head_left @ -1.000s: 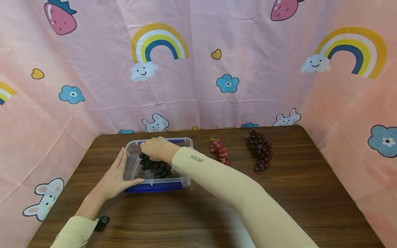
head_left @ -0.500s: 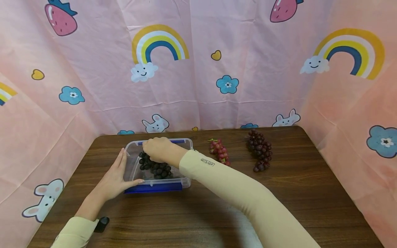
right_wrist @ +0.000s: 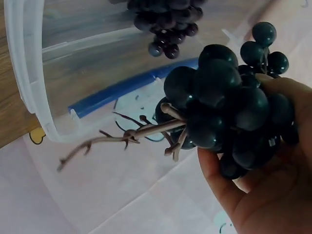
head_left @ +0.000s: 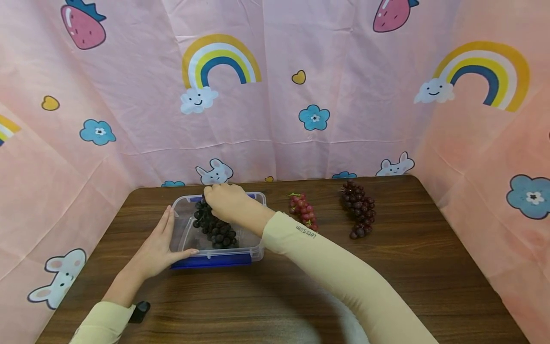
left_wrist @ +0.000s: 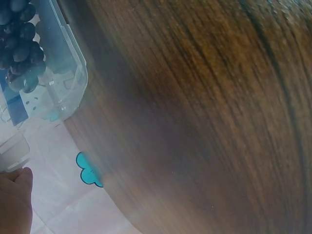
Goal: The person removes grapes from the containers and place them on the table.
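A clear plastic box (head_left: 247,252) with blue latches stands at the left on the wooden table. My left hand (head_left: 155,251) rests on its left side, fingers straight along the wall and thumb over the front rim. My right hand (head_left: 227,203) holds black grapes (right_wrist: 214,102) over the back of the box. In the right wrist view, the fingers curl round the grapes and a bare brown stem (right_wrist: 146,130) sticks out. More dark grapes (head_left: 221,234) lie below inside the box. The left wrist view shows dark grapes (left_wrist: 19,48) through the clear wall.
Right of the box lies a bunch of red grapes (head_left: 303,210), partly behind the right forearm. Farther right is a larger dark red bunch (head_left: 361,208). A pink patterned cloth (head_left: 283,124) hangs behind the wooden table (head_left: 429,267) and along its sides.
My right hand has risen slightly and moved right, drawing the black grapes up towards the back rim. My left hand has stayed at the box's left side.
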Demonstrator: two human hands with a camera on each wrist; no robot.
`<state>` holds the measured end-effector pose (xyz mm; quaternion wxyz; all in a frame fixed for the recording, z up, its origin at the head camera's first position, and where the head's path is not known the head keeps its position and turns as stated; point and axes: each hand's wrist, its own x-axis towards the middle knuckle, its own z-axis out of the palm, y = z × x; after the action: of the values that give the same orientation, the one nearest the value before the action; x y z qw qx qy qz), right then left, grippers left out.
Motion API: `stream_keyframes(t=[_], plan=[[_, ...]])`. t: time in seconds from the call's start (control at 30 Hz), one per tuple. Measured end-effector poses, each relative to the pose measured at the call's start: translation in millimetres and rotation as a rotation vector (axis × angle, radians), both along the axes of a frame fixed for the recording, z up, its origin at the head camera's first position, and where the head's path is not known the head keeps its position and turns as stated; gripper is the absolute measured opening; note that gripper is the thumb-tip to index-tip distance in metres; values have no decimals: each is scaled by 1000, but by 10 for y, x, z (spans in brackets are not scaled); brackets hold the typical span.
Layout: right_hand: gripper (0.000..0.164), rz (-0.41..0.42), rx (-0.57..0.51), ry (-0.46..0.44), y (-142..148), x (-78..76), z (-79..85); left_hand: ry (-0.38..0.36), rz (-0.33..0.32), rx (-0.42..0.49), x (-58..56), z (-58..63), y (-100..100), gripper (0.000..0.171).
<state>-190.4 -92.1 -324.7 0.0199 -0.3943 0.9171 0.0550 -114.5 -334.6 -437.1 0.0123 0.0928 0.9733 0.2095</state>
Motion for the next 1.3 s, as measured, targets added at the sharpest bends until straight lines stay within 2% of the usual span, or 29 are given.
stream_keyframes(t=[0.17,0.4,0.73,0.93,1.17,1.3], plan=[[38,-28,-38,-5,116,20,40,5,-1,-2,-9,-3,8,133],[33,-27,-62,-14,199,90,4,-9,5,-9,-2,-1,-13,131],[35,14,-93,26,308,181,-11,-18,10,-3,6,4,-12,132],[35,10,-123,39,418,206,-18,-14,8,-6,9,13,1,132],[31,19,-177,108,570,272,-29,-16,12,-21,7,4,0,132],[34,20,-197,101,651,324,-20,-11,10,-21,3,-3,-9,132]])
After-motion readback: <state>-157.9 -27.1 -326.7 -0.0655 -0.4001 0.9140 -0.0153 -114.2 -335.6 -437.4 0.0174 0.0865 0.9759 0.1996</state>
